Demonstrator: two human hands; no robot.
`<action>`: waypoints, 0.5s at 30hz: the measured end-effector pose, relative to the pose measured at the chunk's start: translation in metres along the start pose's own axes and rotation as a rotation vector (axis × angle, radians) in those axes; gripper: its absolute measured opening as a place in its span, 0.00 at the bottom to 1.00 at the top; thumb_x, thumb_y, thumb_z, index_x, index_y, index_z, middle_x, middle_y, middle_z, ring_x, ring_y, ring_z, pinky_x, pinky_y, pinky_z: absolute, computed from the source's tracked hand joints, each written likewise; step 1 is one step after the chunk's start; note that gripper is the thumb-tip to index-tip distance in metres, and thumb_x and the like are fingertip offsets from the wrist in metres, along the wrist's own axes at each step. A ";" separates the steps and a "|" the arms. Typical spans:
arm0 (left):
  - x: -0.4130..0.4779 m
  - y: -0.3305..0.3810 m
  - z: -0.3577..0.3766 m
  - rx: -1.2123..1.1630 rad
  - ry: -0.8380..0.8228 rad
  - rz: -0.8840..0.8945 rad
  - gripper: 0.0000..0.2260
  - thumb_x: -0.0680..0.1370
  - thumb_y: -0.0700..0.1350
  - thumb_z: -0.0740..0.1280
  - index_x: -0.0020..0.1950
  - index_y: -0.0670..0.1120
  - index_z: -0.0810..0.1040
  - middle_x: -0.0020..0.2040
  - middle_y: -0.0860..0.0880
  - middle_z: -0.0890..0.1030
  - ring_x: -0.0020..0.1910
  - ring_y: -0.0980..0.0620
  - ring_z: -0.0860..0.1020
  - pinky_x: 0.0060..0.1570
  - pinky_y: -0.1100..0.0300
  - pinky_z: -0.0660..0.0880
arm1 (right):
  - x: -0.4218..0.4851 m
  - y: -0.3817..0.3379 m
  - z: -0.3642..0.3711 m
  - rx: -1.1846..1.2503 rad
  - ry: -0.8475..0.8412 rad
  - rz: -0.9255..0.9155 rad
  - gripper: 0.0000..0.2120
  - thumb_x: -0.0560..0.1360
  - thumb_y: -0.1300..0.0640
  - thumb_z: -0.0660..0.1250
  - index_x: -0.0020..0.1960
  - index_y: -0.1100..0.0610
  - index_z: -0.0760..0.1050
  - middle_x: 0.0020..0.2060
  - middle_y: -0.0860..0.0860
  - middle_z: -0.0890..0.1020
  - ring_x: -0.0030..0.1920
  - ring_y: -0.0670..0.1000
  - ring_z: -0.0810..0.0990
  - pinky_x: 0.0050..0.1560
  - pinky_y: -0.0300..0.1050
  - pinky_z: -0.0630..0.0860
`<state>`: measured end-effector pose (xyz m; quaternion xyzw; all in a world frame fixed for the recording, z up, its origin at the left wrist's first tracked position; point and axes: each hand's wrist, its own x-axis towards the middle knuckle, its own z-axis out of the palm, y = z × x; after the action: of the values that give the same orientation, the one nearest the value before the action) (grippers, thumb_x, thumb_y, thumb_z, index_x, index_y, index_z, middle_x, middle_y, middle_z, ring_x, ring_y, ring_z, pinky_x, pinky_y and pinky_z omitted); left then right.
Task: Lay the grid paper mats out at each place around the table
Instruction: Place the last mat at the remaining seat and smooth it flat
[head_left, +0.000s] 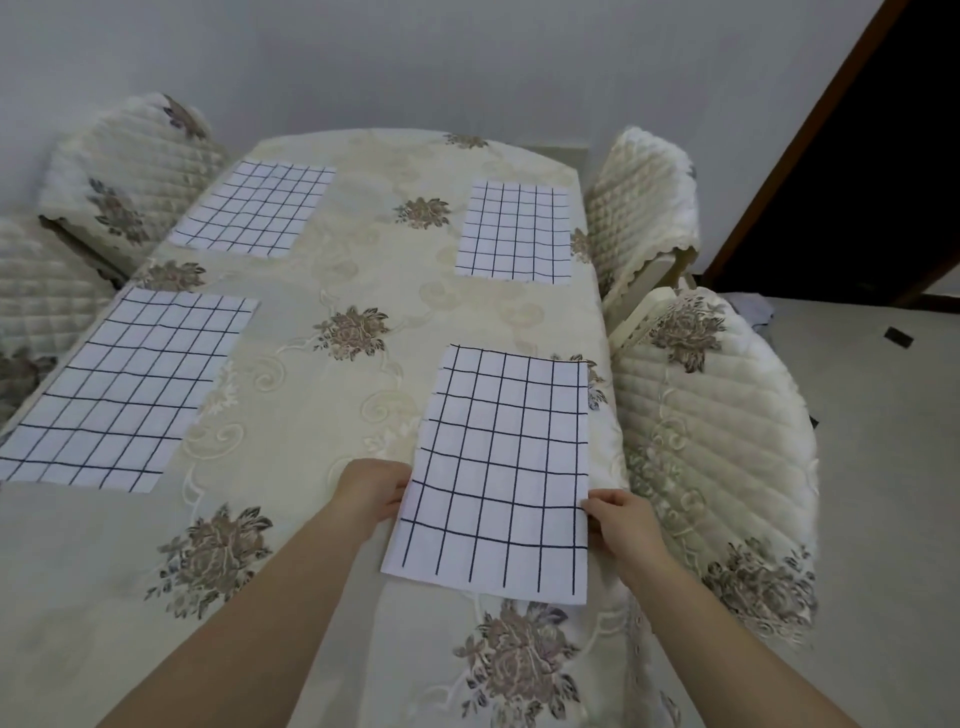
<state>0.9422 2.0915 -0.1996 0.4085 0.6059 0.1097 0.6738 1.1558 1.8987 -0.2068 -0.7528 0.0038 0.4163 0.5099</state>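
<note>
Floral tablecloth (311, 415) bears the near grid mat (498, 467), long axis pointing away, left hand (371, 491) and right hand (621, 525) pinching its sides.

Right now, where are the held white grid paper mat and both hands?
Held white grid paper mat (498, 467), head view, sheet centre.
Left hand (371, 492), head view, its back.
Right hand (619, 525), head view, its back.

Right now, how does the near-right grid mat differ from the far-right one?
The near-right white paper mat with black grid is held at both side edges by the left hand and right hand; the far-right white grid paper mat lies untouched. Near-right one sits by the nearer cream quilted chair, far-right the farther chair. Both share the pattern.
</note>
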 end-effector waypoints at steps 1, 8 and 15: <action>0.004 0.003 0.003 0.020 0.015 0.029 0.07 0.73 0.34 0.68 0.49 0.32 0.79 0.45 0.36 0.81 0.43 0.42 0.79 0.41 0.54 0.79 | 0.005 -0.001 0.000 0.006 0.006 0.002 0.03 0.76 0.67 0.64 0.46 0.65 0.77 0.36 0.59 0.81 0.33 0.56 0.80 0.31 0.45 0.77; 0.020 0.022 0.021 0.130 0.088 0.157 0.05 0.72 0.32 0.70 0.47 0.37 0.81 0.38 0.41 0.80 0.39 0.44 0.78 0.51 0.45 0.78 | 0.031 -0.004 0.001 0.006 0.067 -0.022 0.04 0.75 0.66 0.66 0.48 0.66 0.77 0.35 0.59 0.80 0.33 0.57 0.78 0.36 0.49 0.77; 0.039 0.037 0.025 0.095 0.109 0.162 0.08 0.71 0.33 0.71 0.50 0.38 0.81 0.47 0.37 0.82 0.46 0.40 0.81 0.55 0.44 0.78 | 0.043 -0.018 0.007 -0.014 0.091 -0.071 0.03 0.74 0.67 0.67 0.47 0.66 0.78 0.38 0.61 0.81 0.37 0.57 0.79 0.36 0.47 0.77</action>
<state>0.9875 2.1297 -0.2050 0.4811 0.6111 0.1573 0.6086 1.1872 1.9309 -0.2212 -0.7741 -0.0026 0.3632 0.5185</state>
